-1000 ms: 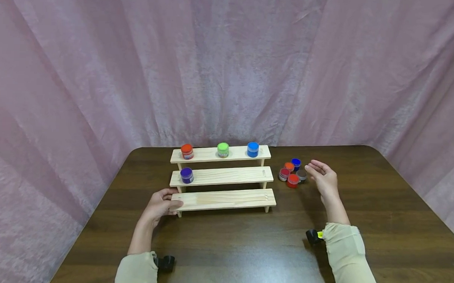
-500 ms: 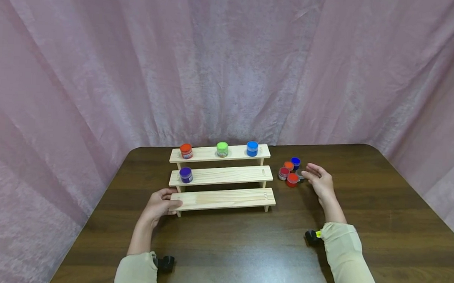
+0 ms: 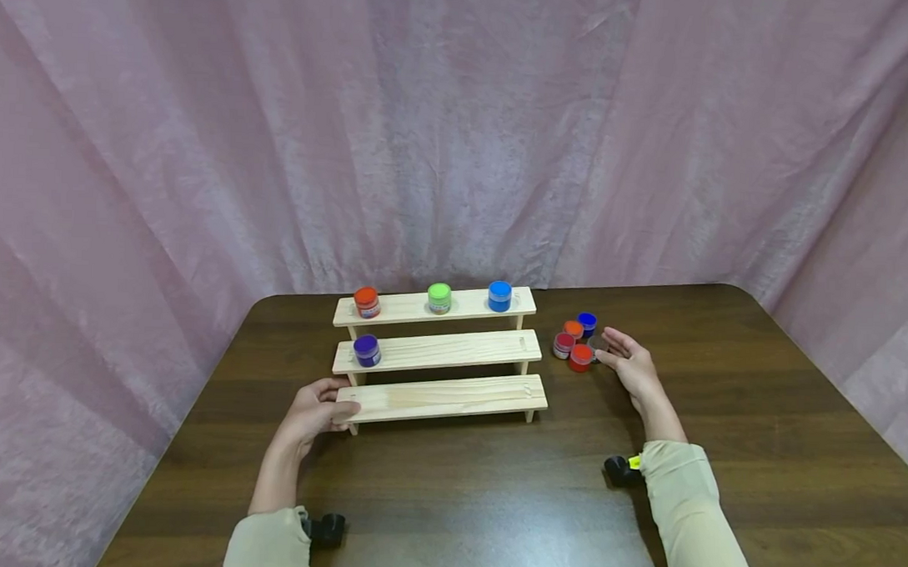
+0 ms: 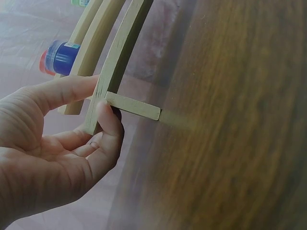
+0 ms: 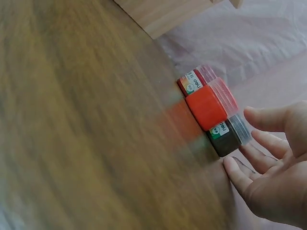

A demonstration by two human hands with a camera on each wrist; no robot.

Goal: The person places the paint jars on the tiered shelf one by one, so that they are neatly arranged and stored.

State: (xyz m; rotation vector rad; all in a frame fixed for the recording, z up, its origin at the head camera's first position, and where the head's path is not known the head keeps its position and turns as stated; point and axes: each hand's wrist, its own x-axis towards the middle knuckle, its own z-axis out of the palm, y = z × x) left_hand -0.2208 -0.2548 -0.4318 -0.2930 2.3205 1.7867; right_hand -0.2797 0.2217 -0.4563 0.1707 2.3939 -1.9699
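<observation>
My left hand grips the left end of the lowest step of a three-tier wooden display stand, thumb on top. In the left wrist view, fingers curl under the board beside its short leg. My right hand is spread beside a dark brown paint jar with a clear lid; whether it touches the jar is hard to tell. Clustered with that jar are a bright red jar, a dark red jar, an orange jar and a blue jar.
On the top tier stand an orange-red jar, a green jar and a light blue jar. A purple jar sits at the middle tier's left end. Behind the brown table hangs a pink curtain.
My right hand has moved left and slightly down to the dark brown jar, now partly covering it in the head view. The left hand keeps its grip on the stand.
</observation>
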